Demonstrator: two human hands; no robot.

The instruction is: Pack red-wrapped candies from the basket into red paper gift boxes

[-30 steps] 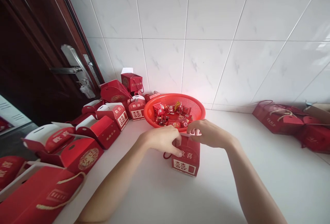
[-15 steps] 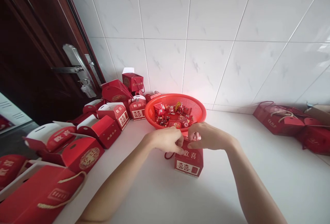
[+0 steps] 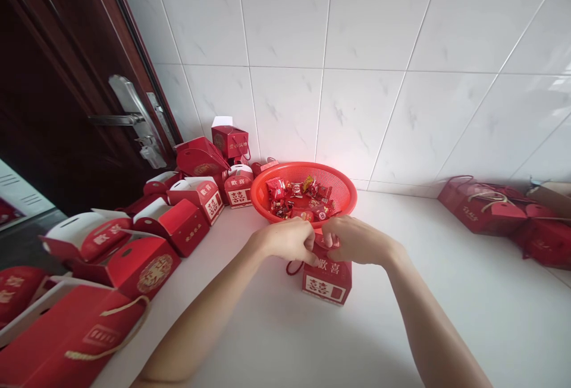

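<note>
A small red gift box with white characters stands on the white surface in front of me, a red cord loop at its left side. My left hand is closed on the box's upper left part, thumb on the front face. On the upper right part, my right hand has its fingers curled around the top edge. Both hands hide most of the box's top. Just behind them sits a red plastic basket with wrapped candies in it.
Many red boxes, several with open lids, crowd the left side, such as a large one with a rope handle. More red boxes lie at the right by the tiled wall. A dark door is at the left.
My right hand has shifted slightly left and its thumb and fingers have drawn closer together on the box top. My left hand and the box have barely moved.
</note>
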